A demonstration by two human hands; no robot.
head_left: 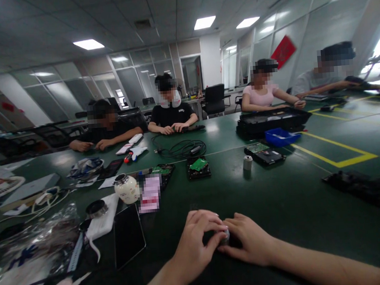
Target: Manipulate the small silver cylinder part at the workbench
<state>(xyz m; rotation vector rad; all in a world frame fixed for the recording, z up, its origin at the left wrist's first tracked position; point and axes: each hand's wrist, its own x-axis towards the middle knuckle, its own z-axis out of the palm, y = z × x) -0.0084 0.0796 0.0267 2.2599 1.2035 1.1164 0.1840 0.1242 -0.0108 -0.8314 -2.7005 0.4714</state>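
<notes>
My left hand (197,238) is closed, its thumb and fingertips pinching a small silver metal cylinder (226,236) low over the green table. From the other side my right hand (250,238) curls its fingers around the same cylinder, and the two hands meet there. Much of the cylinder is hidden by the fingers, so its exact kind does not show. A similar silver cylinder (247,162) stands upright farther off, ahead and to the right. Left of my left hand lies a dark-screened phone (129,236).
A cream jar (126,189), a pink note (150,194) and a clear plastic bag (37,251) lie left. Ahead are a green circuit board (198,164), a coiled black cable (184,149) and a blue tray (280,138). Several people sit across the table (297,213).
</notes>
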